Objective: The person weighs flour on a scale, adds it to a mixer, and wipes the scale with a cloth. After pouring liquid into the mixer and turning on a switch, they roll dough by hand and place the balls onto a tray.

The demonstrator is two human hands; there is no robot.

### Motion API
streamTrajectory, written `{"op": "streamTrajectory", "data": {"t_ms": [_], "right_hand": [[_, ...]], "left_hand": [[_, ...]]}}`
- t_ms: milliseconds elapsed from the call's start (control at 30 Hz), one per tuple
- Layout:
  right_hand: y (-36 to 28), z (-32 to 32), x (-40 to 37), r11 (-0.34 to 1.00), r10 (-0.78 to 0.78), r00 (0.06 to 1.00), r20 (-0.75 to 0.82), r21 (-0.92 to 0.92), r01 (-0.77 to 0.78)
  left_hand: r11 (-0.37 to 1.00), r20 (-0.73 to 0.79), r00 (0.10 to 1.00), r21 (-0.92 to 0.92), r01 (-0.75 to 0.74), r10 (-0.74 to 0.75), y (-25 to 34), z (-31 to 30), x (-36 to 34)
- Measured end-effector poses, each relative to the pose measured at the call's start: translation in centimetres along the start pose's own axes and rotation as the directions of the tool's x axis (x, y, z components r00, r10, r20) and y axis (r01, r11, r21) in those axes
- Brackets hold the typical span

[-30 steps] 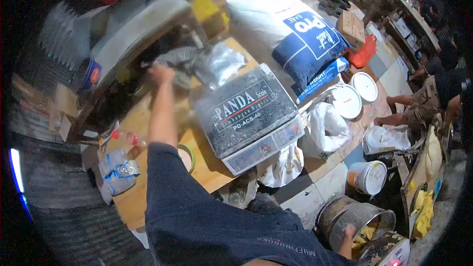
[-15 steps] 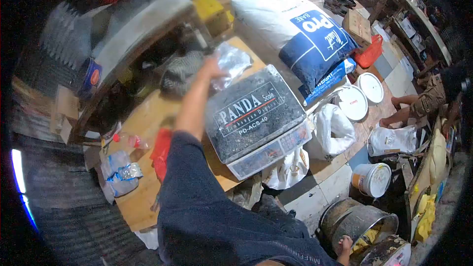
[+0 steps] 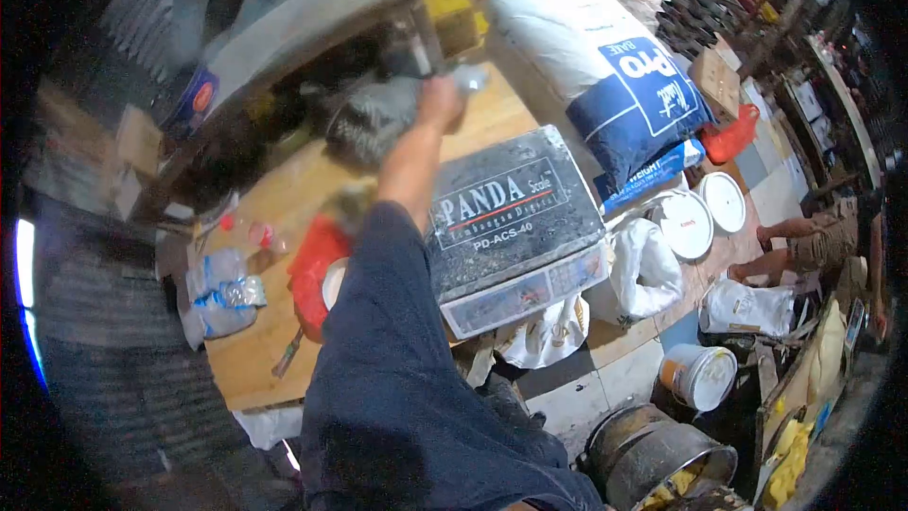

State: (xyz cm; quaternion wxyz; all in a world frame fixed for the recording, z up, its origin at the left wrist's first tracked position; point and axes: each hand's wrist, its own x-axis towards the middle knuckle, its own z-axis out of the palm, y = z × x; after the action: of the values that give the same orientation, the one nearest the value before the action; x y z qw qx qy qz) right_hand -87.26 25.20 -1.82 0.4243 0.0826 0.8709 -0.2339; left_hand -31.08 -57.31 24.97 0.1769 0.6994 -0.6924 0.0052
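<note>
Head view, entries from the hand outward.

My left hand (image 3: 440, 102): blurred, back uppermost, set against a crumpled clear plastic bag (image 3: 471, 78). Fingers partly curled; their tips are hidden, so I cannot tell how far they close or whether they grip the plastic.

My right hand: out of frame.

Grey bundle (image 3: 371, 121): just beside my wrist, at the far side of the wooden table (image 3: 248, 374); material unclear, its back lost in the shadow under a pale ledge (image 3: 317, 26).

Scale box (image 3: 520, 203), lettered PANDA: near my forearm, its left edge overlapped by my arm. A strip of wood shows between its far edge and the plastic bag.

Red plastic (image 3: 310, 270): left of my sleeve, partly covered by it. White round container (image 3: 331, 284): mostly hidden by the same sleeve.

Bottle (image 3: 263, 235), red-capped, and blue-and-clear pack (image 3: 227, 295): toward the table's left edge. Open wood runs from the pack to the red plastic.

Large sack (image 3: 605, 66), marked Pro: beyond the scale box.

Metal pot (image 3: 662, 454): below right, cut by the lower frame. Floor tiles (image 3: 629, 369) show between pot and table.

Another person's legs (image 3: 804, 241): far right, upper body indistinct.
</note>
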Motion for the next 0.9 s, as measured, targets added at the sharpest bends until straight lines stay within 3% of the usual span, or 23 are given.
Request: {"op": "streamTrajectory", "data": {"t_ms": [67, 133, 200, 267, 333, 433, 467, 533, 667, 767, 800, 900], "right_hand": [[-1.7, 0.9, 0.4, 0.999, -0.030, 0.999, 0.030, -0.026, 0.031], [-3.9, 1.6, 1.0, 0.995, -0.070, 0.995, 0.064, -0.059, 0.074], [-6.4, 2.7, 1.8, 0.988, -0.110, 0.989, 0.102, -0.093, 0.120], [-8.9, 3.6, 2.7, 0.979, -0.144, 0.980, 0.138, -0.126, 0.162], [-11.2, 4.5, 3.6, 0.964, -0.180, 0.968, 0.174, -0.165, 0.209], [-14.0, 6.0, 4.5, 0.942, -0.229, 0.948, 0.222, -0.195, 0.273], [-14.8, 6.5, 4.9, 0.935, -0.243, 0.941, 0.235, -0.202, 0.292], [-16.2, 7.2, 5.5, 0.917, -0.274, 0.923, 0.269, -0.215, 0.335], [-18.3, 8.8, 6.4, 0.885, -0.333, 0.883, 0.331, -0.213, 0.414], [-19.3, 8.5, 7.8, 0.846, -0.410, 0.828, 0.381, -0.178, 0.502], [-19.9, 8.0, 8.9, 0.820, -0.460, 0.787, 0.412, -0.145, 0.554], [-21.5, 7.2, 13.2, 0.682, -0.650, 0.570, 0.502, 0.053, 0.730]], "left_hand": [[0.989, -0.043, 0.996, -0.127, 0.078, -0.084, -1.6, -0.8, 1.4], [0.981, 0.190, 0.966, -0.124, -0.152, 0.174, -7.4, 3.3, 5.5], [0.945, 0.343, 0.882, -0.146, -0.292, 0.325, -8.3, 3.3, 4.8], [0.883, 0.232, 0.852, -0.144, -0.447, 0.470, -7.7, 1.2, 2.1], [0.880, 0.166, 0.864, -0.099, -0.465, 0.476, -5.6, -3.0, -1.7], [0.813, 0.088, 0.816, -0.193, -0.549, 0.572, -4.2, -9.4, -7.7], [0.841, 0.140, 0.835, -0.197, -0.503, 0.532, -4.4, -10.6, -9.3], [0.840, 0.099, 0.857, -0.280, -0.464, 0.506, -4.7, -13.3, -13.8], [0.842, 0.053, 0.864, -0.260, -0.472, 0.501, -7.6, -17.0, -20.8], [0.919, 0.030, 0.959, -0.297, -0.260, 0.281, -9.9, -19.0, -26.3], [0.918, 0.029, 0.979, -0.353, -0.179, 0.201, -10.4, -20.2, -28.2], [0.988, -0.137, 0.990, -0.154, 0.010, -0.031, -13.7, -22.7, -32.6]]}}
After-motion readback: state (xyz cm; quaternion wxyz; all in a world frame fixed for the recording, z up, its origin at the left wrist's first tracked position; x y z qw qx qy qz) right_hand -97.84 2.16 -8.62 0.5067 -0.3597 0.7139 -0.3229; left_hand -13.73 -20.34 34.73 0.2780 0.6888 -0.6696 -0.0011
